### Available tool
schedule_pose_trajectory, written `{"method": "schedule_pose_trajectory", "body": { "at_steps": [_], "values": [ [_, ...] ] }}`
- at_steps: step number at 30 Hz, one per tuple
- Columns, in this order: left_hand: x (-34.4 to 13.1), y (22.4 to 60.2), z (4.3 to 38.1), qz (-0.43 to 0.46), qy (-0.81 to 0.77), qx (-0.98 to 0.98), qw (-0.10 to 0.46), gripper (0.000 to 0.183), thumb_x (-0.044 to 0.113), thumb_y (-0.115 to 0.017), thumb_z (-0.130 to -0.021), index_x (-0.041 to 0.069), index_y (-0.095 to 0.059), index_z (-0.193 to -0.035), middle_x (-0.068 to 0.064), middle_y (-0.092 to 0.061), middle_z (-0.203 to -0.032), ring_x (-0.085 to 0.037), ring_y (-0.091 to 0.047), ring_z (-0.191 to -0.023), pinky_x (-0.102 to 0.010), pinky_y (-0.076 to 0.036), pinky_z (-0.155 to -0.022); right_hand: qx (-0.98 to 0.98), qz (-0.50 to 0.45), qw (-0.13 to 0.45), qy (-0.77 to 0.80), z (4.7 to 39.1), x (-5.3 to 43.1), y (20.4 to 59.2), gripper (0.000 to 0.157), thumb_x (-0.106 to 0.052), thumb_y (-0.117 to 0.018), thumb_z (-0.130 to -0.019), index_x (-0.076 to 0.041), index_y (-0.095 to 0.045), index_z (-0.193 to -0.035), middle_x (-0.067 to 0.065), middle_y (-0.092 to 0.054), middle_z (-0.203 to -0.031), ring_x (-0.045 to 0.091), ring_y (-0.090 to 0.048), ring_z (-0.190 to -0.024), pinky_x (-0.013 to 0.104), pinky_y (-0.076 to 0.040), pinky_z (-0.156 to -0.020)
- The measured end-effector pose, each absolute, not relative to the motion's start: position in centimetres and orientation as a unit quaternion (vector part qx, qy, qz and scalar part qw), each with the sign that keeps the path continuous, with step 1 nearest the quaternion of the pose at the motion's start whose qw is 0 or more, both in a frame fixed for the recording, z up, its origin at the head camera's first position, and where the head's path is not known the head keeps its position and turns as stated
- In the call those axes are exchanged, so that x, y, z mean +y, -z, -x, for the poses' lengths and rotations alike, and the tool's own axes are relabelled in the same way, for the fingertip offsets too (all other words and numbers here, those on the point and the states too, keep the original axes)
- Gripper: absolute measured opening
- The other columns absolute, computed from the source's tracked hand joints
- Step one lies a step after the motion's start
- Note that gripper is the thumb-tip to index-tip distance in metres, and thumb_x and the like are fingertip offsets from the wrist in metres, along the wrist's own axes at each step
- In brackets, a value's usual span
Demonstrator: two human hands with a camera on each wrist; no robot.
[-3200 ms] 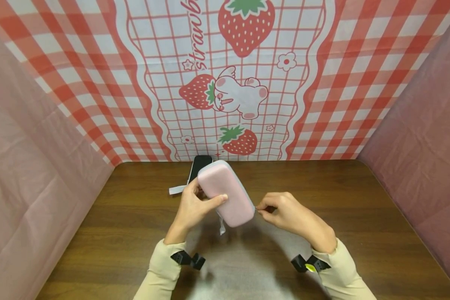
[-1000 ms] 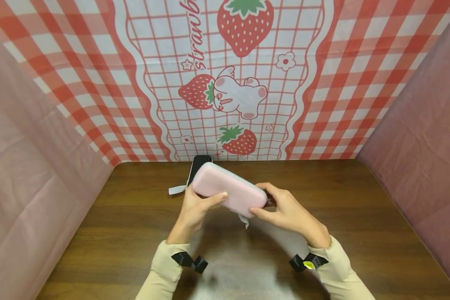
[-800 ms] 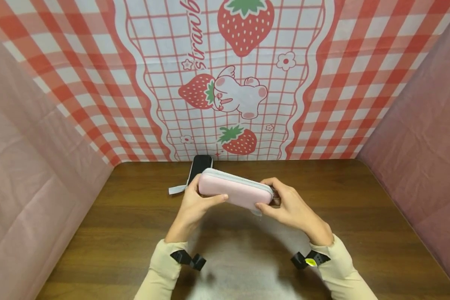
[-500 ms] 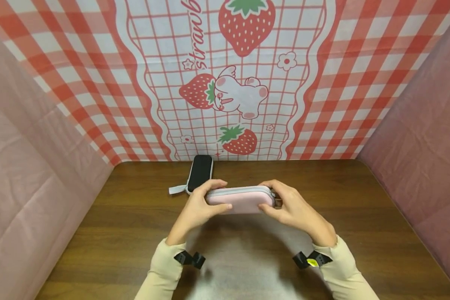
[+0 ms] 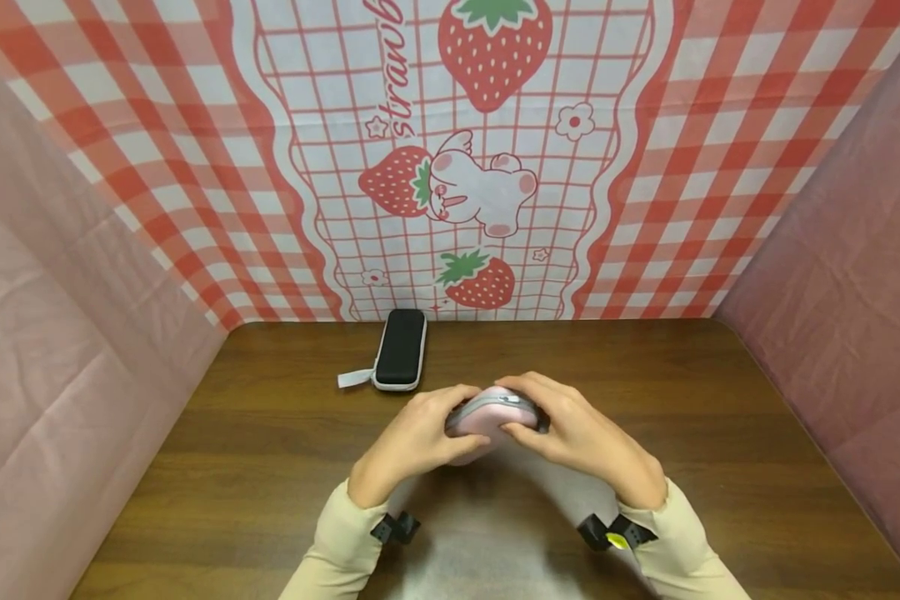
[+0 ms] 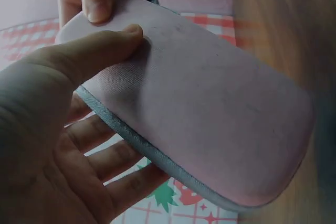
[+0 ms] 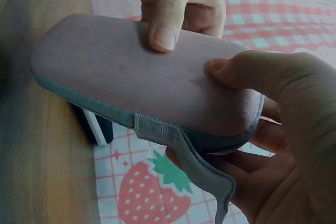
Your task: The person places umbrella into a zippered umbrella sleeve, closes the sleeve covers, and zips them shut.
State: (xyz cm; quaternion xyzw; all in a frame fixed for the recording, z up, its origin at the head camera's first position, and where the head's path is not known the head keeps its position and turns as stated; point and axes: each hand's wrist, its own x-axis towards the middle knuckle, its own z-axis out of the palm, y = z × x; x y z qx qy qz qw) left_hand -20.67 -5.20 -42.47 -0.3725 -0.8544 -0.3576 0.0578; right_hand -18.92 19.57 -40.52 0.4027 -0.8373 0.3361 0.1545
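Note:
Between my two hands is a pink zip case [image 5: 487, 423], tilted and seen end-on in the head view, with its grey zip edge on top. The zip looks closed along the parts that show. My left hand [image 5: 417, 433] holds one side, thumb on the pink face and fingers behind. On the other side, my right hand [image 5: 573, 425] grips it the same way. Both thumbs press the broad pink face [image 6: 210, 98] in the left wrist view. A grey fabric strap [image 7: 202, 166] hangs from the zip edge in the right wrist view, near the right fingers.
A black case [image 5: 401, 348] with a pale edge and a white strap [image 5: 356, 379] lies at the back of the wooden table [image 5: 285, 467]. Behind rises a strawberry-print cloth [image 5: 487, 192]. Pink cloth walls [image 5: 825, 317] stand on both sides.
The right hand has gone from pinching at the pink case's corner to gripping the case. The case has turned from face-on to end-on, and the left hand has moved right, closer to the right.

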Motion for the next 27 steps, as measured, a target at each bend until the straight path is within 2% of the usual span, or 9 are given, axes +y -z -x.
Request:
{"method": "schedule_pose_trajectory", "body": {
  "at_steps": [7, 12, 20, 23, 27],
  "values": [
    [-5.0, 42.3, 20.5, 0.408, 0.346, -0.843, 0.061, 0.052, 0.021, -0.087, -0.082, 0.003, -0.064, -0.125, -0.004, -0.073, -0.102, -0.010, -0.066, -0.086, -0.022, -0.055, -0.075, -0.821, -0.422, 0.181, -0.339, 18.7, 19.3, 40.6, 0.048, -0.011, -0.083, -0.086, -0.006, -0.064, -0.130, 0.004, -0.070, -0.120, 0.011, -0.067, -0.101, 0.021, -0.055, -0.085],
    [-5.0, 42.5, 20.5, 0.413, 0.372, -0.831, 0.036, 0.047, 0.020, -0.086, -0.079, 0.004, -0.064, -0.117, -0.002, -0.070, -0.092, -0.006, -0.062, -0.076, -0.015, -0.051, -0.065, -0.823, -0.417, 0.170, -0.346, 18.6, 19.2, 40.3, 0.048, -0.013, -0.086, -0.084, -0.007, -0.067, -0.127, 0.003, -0.072, -0.120, 0.012, -0.068, -0.104, 0.019, -0.054, -0.087],
    [-4.8, 42.7, 20.3, 0.412, 0.396, -0.820, 0.012, 0.044, 0.024, -0.087, -0.077, 0.011, -0.064, -0.112, 0.002, -0.069, -0.085, 0.001, -0.061, -0.068, -0.015, -0.051, -0.059, -0.819, -0.408, 0.159, -0.371, 18.3, 19.7, 39.4, 0.050, -0.010, -0.086, -0.083, -0.006, -0.066, -0.129, 0.005, -0.070, -0.124, 0.015, -0.071, -0.105, 0.038, -0.061, -0.084],
    [-4.6, 42.7, 20.2, 0.416, 0.390, -0.822, 0.001, 0.043, 0.024, -0.086, -0.077, 0.011, -0.064, -0.111, 0.003, -0.069, -0.084, 0.002, -0.060, -0.067, -0.014, -0.051, -0.059, -0.811, -0.413, 0.163, -0.380, 18.3, 19.8, 39.3, 0.051, -0.007, -0.084, -0.084, -0.005, -0.065, -0.130, 0.007, -0.069, -0.125, 0.017, -0.071, -0.105, 0.036, -0.061, -0.086],
    [-4.4, 42.7, 20.2, 0.419, 0.370, -0.829, -0.020, 0.041, 0.025, -0.086, -0.078, 0.011, -0.063, -0.110, 0.003, -0.068, -0.082, 0.000, -0.059, -0.066, -0.013, -0.049, -0.057, -0.798, -0.432, 0.171, -0.384, 18.3, 19.6, 39.3, 0.042, -0.001, -0.081, -0.085, -0.004, -0.068, -0.126, 0.007, -0.071, -0.119, 0.016, -0.072, -0.101, 0.027, -0.060, -0.086]
  ]
}}
